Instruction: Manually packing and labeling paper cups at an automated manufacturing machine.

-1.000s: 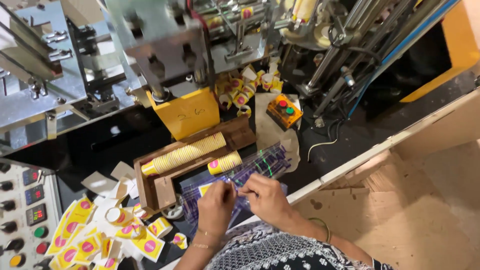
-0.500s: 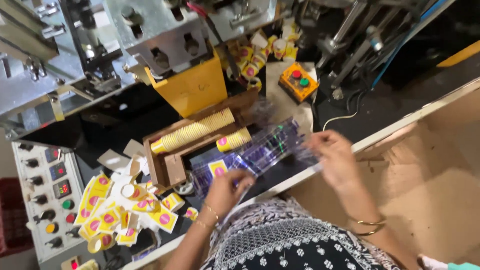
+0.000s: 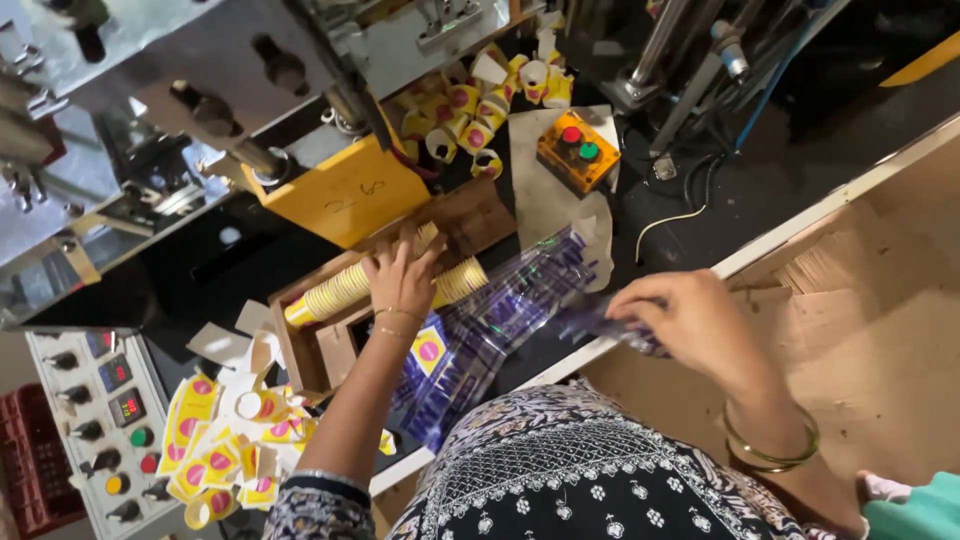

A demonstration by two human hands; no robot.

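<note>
My left hand (image 3: 402, 278) is flat on the stack of yellow paper cups (image 3: 345, 287) lying on its side in the wooden tray (image 3: 300, 350), fingers spread over the top of it. Can't tell if my thumb is curled under, since the hand hides that part. A second short stack (image 3: 460, 281) pokes out just right of my wrist, mostly covered.

My right hand (image 3: 690, 325) is pinching one end of the clear printed plastic sleeve (image 3: 500, 320), fingertips pressed together on it near the edge of the bench (image 3: 760, 250). The sleeve runs between both hands, and it's see-through and crinkled, so where it ends is hard to make out.

Loose cups and flat yellow blanks (image 3: 225, 450) are piled by the control panel (image 3: 95, 430), which is cut off at the left. More cups (image 3: 480, 100) are heaped under the machine, half hidden by its metal parts. The orange button box (image 3: 577, 150) sits near them.
</note>
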